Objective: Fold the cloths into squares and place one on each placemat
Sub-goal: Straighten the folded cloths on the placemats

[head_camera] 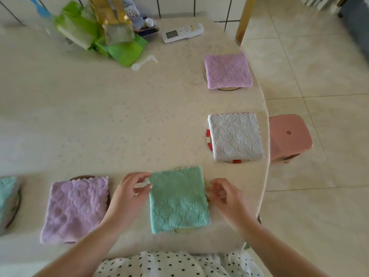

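The fingers of your left hand (127, 194) and right hand (225, 196) curl at the side edges of the green cloth (179, 200), gripping or not I cannot tell; folded square on its placemat (184, 230), it looks soft, light and floppy, best held by its edges.

Remote (182, 33), white scoop (144, 62), green bags (103, 37) on table (79, 108) – pink stool (289, 136) beside.

Home dining area: table (99, 116), tiled floor (319, 206).
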The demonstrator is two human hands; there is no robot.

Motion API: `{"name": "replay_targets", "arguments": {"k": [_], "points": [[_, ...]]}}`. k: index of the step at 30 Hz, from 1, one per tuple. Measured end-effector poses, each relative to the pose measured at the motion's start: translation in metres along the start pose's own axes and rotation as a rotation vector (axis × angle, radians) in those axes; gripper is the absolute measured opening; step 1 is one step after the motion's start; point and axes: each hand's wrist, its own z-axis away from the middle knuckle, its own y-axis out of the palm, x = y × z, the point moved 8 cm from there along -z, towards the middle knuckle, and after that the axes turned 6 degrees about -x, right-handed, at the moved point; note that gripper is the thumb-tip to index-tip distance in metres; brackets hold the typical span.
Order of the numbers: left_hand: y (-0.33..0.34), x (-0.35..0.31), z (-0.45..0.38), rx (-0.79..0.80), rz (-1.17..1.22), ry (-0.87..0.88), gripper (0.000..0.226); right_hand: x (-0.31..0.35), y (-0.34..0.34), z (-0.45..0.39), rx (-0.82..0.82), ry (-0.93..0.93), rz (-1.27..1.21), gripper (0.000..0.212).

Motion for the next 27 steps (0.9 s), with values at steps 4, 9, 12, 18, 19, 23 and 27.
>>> {"name": "replay_targets", "arguments": {"k": [4,9,12,18,19,23,27], "points": [[0.006,0.023,0.019,0.032,0.013,-0.027,0.035,0.004,0.021,0.009,0.005,0.035,0.003,0.022],[0.018,0.029,0.022,0.060,-0.019,-0.026,0.029,0.017,0.020,0.013,-0.036,-0.001,0.073,0.022],[0.023,0.028,0.023,0.071,-0.021,-0.021,0.032,0.012,0.020,0.018,-0.048,0.026,0.075,0.022],[0.028,0.028,0.025,0.090,0.019,-0.018,0.037,0.009,0.018,0.023,-0.093,0.049,0.056,0.024],[0.027,0.029,0.024,0.087,0.029,-0.017,0.037,0.010,0.017,0.023,-0.113,0.034,0.064,0.025],[0.015,0.033,0.025,0.049,0.113,-0.036,0.032,0.030,0.007,0.025,-0.241,-0.089,0.094,0.028],[-0.015,0.050,0.026,-0.016,0.145,-0.074,0.029,0.066,0.032,0.027,-0.170,-0.154,-0.021,0.027]]}}
